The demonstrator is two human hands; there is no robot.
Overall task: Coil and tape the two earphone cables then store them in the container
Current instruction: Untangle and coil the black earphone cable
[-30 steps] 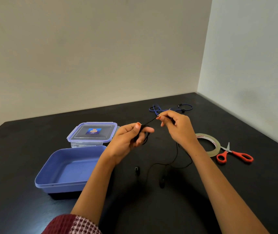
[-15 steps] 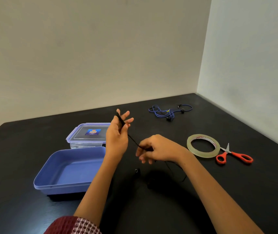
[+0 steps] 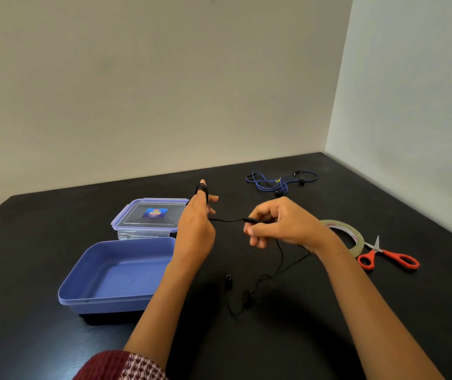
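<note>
My left hand (image 3: 196,229) is raised with its fingers up, and several turns of the black earphone cable (image 3: 226,220) are wound around its fingertips. My right hand (image 3: 279,223) pinches that cable at its inline remote, about a hand's width to the right. The rest of the black cable trails down to the table, where its earbuds lie below my hands. The blue earphone cable (image 3: 279,181) lies loose at the back of the black table (image 3: 27,311). An open blue container (image 3: 115,272) sits to the left of my left arm.
The container's clear lid (image 3: 150,215) with a blue label lies just behind the container. A roll of clear tape (image 3: 353,237) and red-handled scissors (image 3: 389,257) lie to the right of my right wrist. Walls close the table at the back and right.
My right hand went down toward the table, then rose again, holding the cable level. My left hand lifted upright, with more cable wound on its fingers.
</note>
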